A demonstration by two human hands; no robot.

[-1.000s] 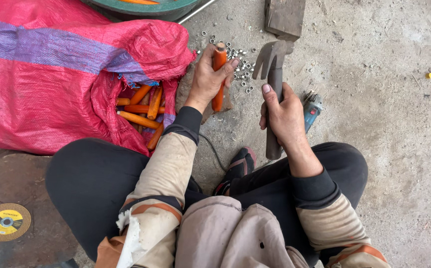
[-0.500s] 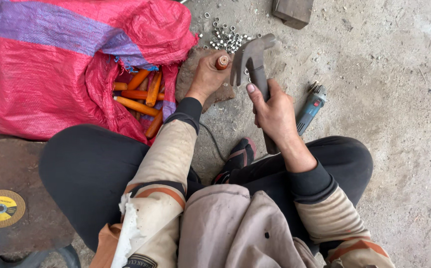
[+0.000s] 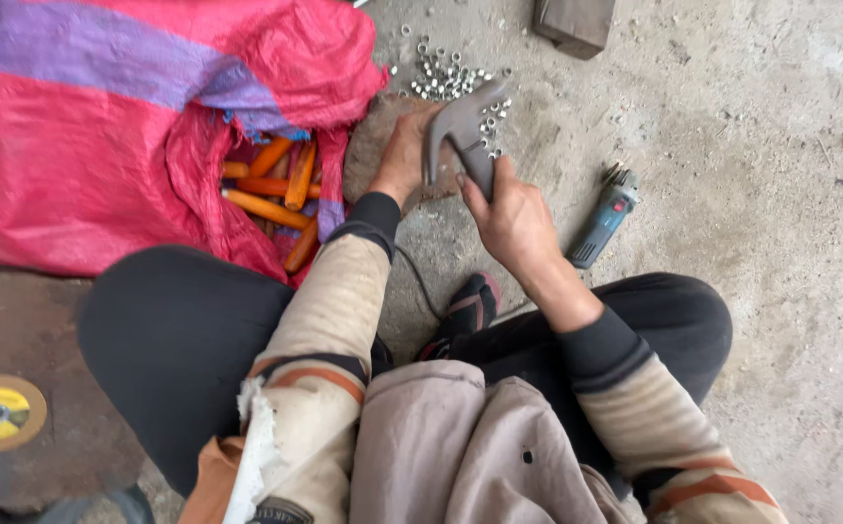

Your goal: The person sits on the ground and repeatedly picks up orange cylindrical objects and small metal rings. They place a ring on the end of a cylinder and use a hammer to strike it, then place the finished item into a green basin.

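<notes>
Grey steel claw hammer held head-down over a flat stone block, right hand clenched around its handle. Left hand rests on the block beneath the hammer head; its grip cannot be made out. Small metal nuts scattered just beyond. Pink woven sack of orange handles left; blue angle grinder right.

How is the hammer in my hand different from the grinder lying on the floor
The hammer is grey metal, gripped in the right hand with its head over the nuts; the grinder is blue and black, lying untouched on the concrete. The hammer shows no cord. Both are hand tools.
</notes>
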